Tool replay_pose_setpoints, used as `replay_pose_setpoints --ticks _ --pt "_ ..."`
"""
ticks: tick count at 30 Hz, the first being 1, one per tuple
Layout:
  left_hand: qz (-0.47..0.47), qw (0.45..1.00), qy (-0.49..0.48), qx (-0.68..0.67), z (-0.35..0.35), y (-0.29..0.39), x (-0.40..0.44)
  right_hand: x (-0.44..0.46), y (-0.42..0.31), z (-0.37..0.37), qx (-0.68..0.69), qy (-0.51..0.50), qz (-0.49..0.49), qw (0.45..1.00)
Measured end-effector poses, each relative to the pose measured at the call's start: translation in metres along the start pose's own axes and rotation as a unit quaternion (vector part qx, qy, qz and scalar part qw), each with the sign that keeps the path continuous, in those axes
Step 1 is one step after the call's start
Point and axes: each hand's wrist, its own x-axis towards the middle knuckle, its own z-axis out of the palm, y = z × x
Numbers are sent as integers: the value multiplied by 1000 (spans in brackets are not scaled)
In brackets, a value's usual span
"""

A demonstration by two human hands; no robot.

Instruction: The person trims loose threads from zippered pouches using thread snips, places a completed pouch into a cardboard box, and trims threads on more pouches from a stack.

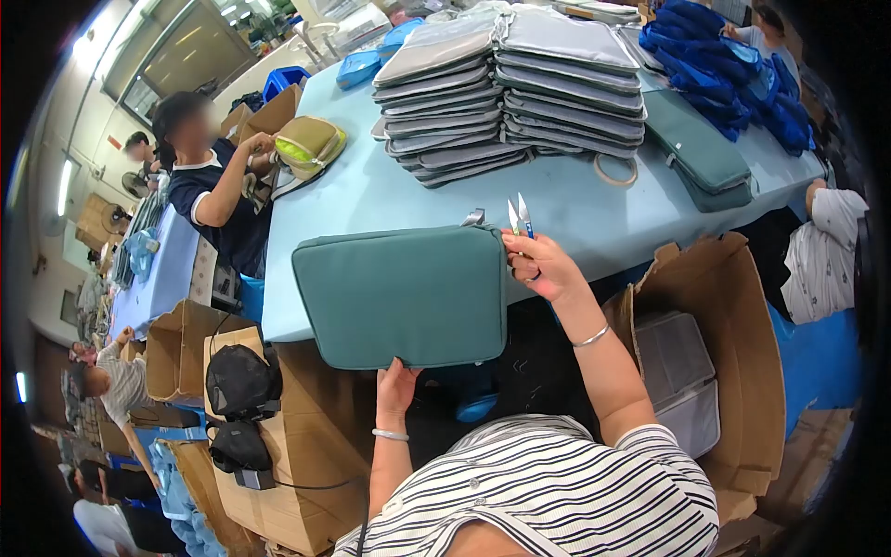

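A green zippered case [404,297] is held up flat over the front edge of the light blue table [362,200]. My left hand [397,388] grips its bottom edge, the fingers partly hidden behind it. At the case's upper right corner is my right hand [543,265], closed around small thread scissors [522,215] whose two blades point up, apart. Those fingers also touch the corner of the case. A grey tab sticks up from the case's top edge.
Stacks of grey cases [445,102] stand on the table, with a tape roll [615,170], green cases [696,153] and blue bags [701,56] to the right. Cardboard boxes [742,343] flank me. A co-worker [213,176] handles a yellow-green bag [311,147] at the left.
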Motion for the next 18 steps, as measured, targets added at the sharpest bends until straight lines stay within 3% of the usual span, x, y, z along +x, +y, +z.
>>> replay_pose_setpoints --ticks 4,7,16,18 --pt "-15 985 104 -136 16 -11 1 -6 3 7 -23 26 -3 999" --pt "30 987 138 -76 14 -23 2 -8 3 12 -64 62 1 996" --pt "66 996 55 16 -4 -15 -7 -20 6 15 -81 91 26 992" --pt "67 996 49 27 -7 -12 -8 -26 9 17 -17 79 46 996"
